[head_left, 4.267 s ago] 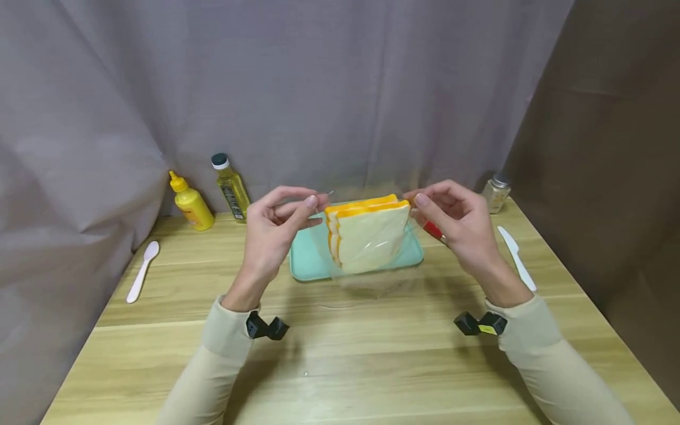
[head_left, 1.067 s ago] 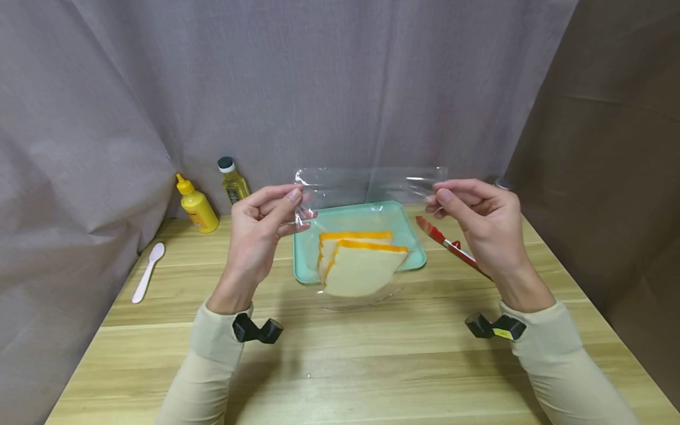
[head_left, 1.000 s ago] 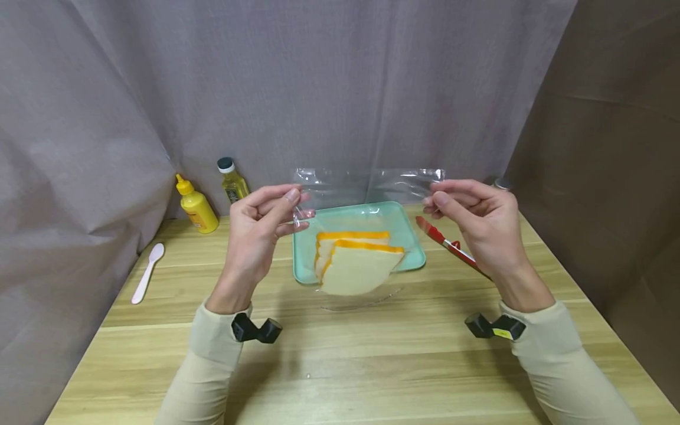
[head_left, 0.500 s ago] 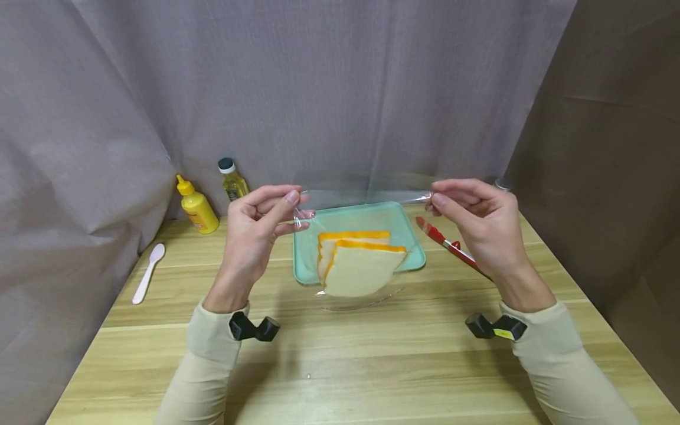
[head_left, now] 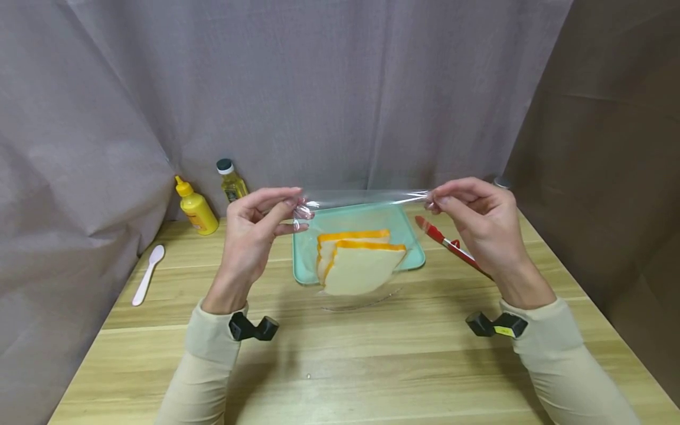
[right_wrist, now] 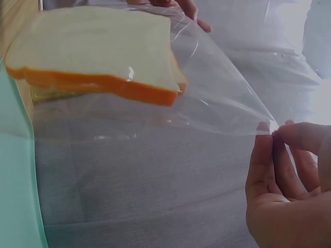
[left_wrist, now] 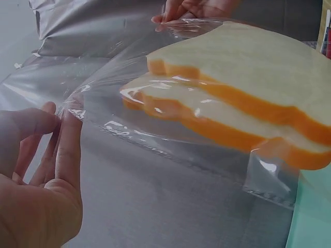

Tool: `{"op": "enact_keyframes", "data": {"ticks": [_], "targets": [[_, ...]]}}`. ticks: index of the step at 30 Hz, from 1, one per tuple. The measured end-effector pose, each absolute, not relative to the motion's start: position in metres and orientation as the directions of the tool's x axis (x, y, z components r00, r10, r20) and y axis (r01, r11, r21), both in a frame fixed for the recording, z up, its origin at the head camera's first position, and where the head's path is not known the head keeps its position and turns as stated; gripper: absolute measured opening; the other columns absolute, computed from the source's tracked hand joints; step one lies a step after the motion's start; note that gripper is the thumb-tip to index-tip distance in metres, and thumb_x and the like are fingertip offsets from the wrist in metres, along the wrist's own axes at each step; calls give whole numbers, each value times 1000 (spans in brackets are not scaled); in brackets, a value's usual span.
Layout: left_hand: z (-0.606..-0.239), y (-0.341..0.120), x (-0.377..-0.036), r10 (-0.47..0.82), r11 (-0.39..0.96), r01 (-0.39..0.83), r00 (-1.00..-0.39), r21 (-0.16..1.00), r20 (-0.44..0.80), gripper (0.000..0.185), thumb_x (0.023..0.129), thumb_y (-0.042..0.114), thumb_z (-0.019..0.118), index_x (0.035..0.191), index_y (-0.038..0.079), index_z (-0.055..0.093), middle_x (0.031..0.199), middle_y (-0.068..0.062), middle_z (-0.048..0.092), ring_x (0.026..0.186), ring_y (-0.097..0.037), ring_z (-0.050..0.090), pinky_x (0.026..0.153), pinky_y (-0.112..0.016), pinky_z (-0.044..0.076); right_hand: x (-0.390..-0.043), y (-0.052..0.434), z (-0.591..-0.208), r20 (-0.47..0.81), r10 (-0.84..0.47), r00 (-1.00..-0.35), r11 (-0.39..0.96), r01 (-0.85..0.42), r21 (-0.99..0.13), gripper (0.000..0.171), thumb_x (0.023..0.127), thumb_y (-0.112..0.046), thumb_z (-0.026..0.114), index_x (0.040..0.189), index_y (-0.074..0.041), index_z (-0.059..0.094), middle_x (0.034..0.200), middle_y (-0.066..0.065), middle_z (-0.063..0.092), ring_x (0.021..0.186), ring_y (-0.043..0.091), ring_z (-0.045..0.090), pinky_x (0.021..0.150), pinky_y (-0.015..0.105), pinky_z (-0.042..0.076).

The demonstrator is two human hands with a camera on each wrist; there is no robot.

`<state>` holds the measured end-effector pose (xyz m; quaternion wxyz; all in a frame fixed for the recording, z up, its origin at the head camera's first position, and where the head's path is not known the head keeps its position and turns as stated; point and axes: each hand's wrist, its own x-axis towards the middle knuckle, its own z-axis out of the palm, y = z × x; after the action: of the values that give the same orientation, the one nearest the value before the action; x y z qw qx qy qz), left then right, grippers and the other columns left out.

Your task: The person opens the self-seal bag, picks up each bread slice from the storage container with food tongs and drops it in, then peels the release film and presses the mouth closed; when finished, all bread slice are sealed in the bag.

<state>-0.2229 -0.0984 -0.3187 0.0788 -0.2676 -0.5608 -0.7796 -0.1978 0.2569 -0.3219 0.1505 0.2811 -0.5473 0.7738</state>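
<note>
A clear plastic bag (head_left: 366, 199) hangs stretched between both hands. Inside it, at the bottom, are two slices of bread (head_left: 362, 268) with orange crusts, one partly behind the other. My left hand (head_left: 254, 233) pinches the bag's upper left corner between thumb and fingers, as the left wrist view shows with the bag film (left_wrist: 150, 124) running from the fingertips. At the opposite corner, my right hand (head_left: 480, 227) pinches the film with thumb and forefinger. Beneath and behind the bread lies a mint-green tray (head_left: 305, 260) on the table.
Red-handled tongs (head_left: 451, 245) lie right of the tray. A white spoon (head_left: 149, 274) rests at left, before a yellow squeeze bottle (head_left: 196, 209) and an oil bottle (head_left: 231, 182). A shaker lid (head_left: 502, 182) shows behind the right hand. Grey curtain (head_left: 329, 88) closes off the back.
Since the oldest frame the hands have spread apart and the bread hangs lower in the bag. Over the last second the bag's top edge has folded down between the hands.
</note>
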Motion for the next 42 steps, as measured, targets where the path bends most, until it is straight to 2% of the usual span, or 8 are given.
{"op": "enact_keyframes", "data": {"ticks": [6,15,19,24,29,32,37,42], "targets": [[-321,-98,-224,168,-389,423,-841,818,514,31,101,-12,58,104,7,82,107,-11,82,93,-21,80,77,-43,69,-200,261,-323,583,-119,-803,-302,-531,-792,17,99,22,58,111,21,69,108,16,82,97,24,79,96,31,65],[-322,-101,-224,237,-454,409,-801,792,550,23,103,-10,59,97,3,77,105,-12,81,92,-21,79,76,-41,70,-202,265,-324,531,-153,-833,-239,-490,-838,15,100,17,61,111,15,71,109,9,82,98,21,79,97,30,64],[-320,-100,-223,237,-429,439,-789,789,567,25,101,-10,59,95,5,77,102,-10,81,92,-21,79,73,-42,69,-202,265,-325,545,-152,-824,-270,-496,-825,16,100,19,59,110,16,71,109,12,82,97,22,79,96,31,64],[-319,-101,-222,220,-392,473,-785,789,580,24,100,-10,60,94,4,78,100,-9,81,91,-22,81,70,-43,69,-202,265,-326,606,-170,-777,-358,-524,-773,21,99,25,52,112,23,69,111,19,81,99,25,78,98,32,64],[-317,-101,-220,209,-374,497,-778,783,593,22,100,-9,60,92,1,78,99,-12,81,92,-25,82,70,-45,69,-203,264,-326,636,-195,-746,-426,-520,-740,28,101,24,45,116,23,69,113,22,80,101,28,76,100,32,63],[-316,-102,-218,201,-332,528,-770,782,605,18,99,-7,62,89,-2,77,98,-12,81,90,-24,82,69,-47,68,-202,264,-324,612,-166,-774,-332,-540,-773,24,101,21,54,117,19,71,112,17,81,101,25,78,99,29,63],[-315,-103,-217,194,-244,595,-744,766,640,14,98,-8,64,88,-13,73,96,-13,82,86,-23,82,69,-48,68,-198,261,-320,564,-106,-819,-196,-539,-819,23,93,20,69,116,15,73,107,10,82,96,18,80,93,25,64],[-315,-105,-217,178,-130,669,-710,732,681,20,97,-10,62,86,-7,78,92,-19,81,79,-25,82,71,-44,68,-197,257,-316,569,-95,-817,-192,-545,-816,24,91,23,69,114,16,72,105,10,82,95,19,80,91,24,64]]}}
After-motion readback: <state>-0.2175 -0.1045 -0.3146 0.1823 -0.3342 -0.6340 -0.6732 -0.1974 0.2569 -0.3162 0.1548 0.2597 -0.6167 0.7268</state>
